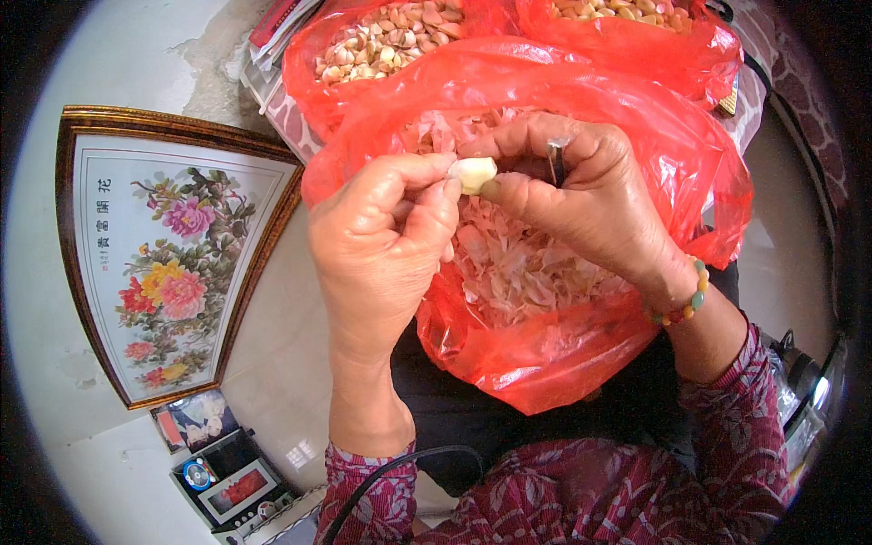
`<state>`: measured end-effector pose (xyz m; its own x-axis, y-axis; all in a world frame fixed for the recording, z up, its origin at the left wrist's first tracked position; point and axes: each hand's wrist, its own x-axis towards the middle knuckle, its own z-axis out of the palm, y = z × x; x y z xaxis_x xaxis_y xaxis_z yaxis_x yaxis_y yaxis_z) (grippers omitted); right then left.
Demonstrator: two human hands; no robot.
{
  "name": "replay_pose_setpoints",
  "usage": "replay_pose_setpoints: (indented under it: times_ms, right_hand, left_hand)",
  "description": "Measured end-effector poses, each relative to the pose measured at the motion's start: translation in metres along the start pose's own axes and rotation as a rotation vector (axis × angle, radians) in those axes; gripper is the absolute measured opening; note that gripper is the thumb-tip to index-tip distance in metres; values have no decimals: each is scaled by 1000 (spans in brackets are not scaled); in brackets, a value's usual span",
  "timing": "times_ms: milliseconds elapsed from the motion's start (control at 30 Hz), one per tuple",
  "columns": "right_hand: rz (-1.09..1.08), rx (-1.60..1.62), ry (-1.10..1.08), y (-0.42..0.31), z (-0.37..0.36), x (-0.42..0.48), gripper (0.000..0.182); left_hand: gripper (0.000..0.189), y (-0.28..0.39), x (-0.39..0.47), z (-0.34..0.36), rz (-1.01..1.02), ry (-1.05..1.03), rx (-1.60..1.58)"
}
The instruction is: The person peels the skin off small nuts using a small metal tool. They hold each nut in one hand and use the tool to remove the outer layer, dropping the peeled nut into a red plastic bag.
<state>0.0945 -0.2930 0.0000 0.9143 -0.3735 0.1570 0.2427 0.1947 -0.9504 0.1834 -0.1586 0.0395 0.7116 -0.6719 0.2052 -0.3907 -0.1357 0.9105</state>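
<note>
A pale garlic clove is pinched between the thumb and forefinger of my left hand. My right hand has its thumb at the clove's other end, and a small blade or metal tool shows at its curled fingers; how it is held is partly hidden. Below both hands lies an open red plastic bag holding many papery garlic skins. Beyond it, unpeeled garlic cloves fill a second red bag at the top, and paler cloves lie in another at the upper right.
The bags rest partly on a patterned cloth. A framed flower picture stands at the left by the wall. Lower left is a dark unit with a small picture. A black cable runs across my left sleeve.
</note>
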Motion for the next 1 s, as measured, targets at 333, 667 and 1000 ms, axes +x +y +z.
replay_pose_setpoints:
  times_ms: [333, 667, 1000]
  right_hand:
    - [56, 34, 18, -2, 3, 1, 12]
    - [80, 35, 29, 0, 1, 1, 12]
    - [121, -42, 3, 0, -1, 2, 12]
  left_hand:
    - [10, -1, -1, 0, 30, -13, 57]
    - [8, -1, -1, -1, -6, 15, 24]
    - [5, -4, 0, -3, 101, 39, 213]
